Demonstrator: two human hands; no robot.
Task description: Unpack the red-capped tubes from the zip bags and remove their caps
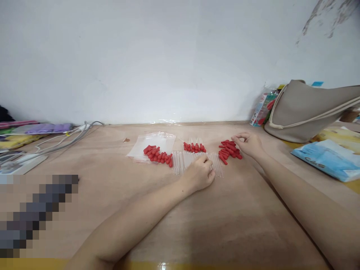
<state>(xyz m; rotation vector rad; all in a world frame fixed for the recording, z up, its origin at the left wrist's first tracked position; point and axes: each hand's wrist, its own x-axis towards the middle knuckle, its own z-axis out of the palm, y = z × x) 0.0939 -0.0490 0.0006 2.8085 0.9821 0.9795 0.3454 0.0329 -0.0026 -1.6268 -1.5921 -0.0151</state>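
My left hand (pixel 200 172) rests over a row of thin clear tubes (pixel 180 162), its fingers curled in; whatever they hold is hidden. Just beyond it lie several red bulb-ended pieces (pixel 194 147), with clear tubes seeming to extend from them toward the wall. My right hand (pixel 249 143) is at the right edge of a loose pile of red rubber-looking bulbs (pixel 229 150). Its thumb and forefinger are drawn together at the pile, and I cannot make out what is between them. Another curved line of red bulbs (pixel 159 155) lies to the left.
Clear plastic bags (pixel 154 141) lie partly beneath the left red bulbs. Cables (pixel 75 137) and colourful packets (pixel 47 129) are at the left. A grey-beige bag (pixel 306 108), a clear plastic package (pixel 263 108) and a blue tissue pack (pixel 327 159) stand or lie at the right. A white wall (pixel 174 60) bounds the back.
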